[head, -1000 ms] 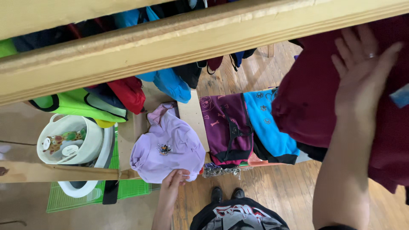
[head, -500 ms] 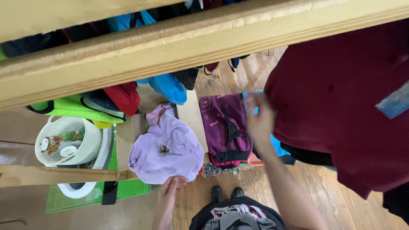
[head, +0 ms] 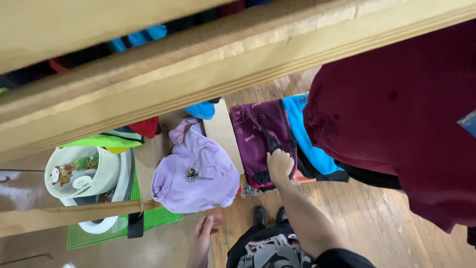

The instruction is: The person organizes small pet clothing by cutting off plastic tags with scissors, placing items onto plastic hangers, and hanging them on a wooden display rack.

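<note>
Purple patterned garment [head: 258,134] (black strap down its middle) hangs beside blue garment [head: 310,144].

— Where's the right hand [head: 279,165]?
— Reached forward on a straight arm, knuckles up, fingers curled down.
— And the left hand [head: 204,233]?
— Low, fingers loosely extended, palm open, holding nothing.

Matt cloth purple garment [head: 265,141], smooth wooden beam [head: 238,64], perhaps varnished.

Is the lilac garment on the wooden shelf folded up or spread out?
Spread out. The lilac garment lies flat and open on the wooden shelf, small emblem facing up, its lower edge hanging past the shelf's front.
</note>
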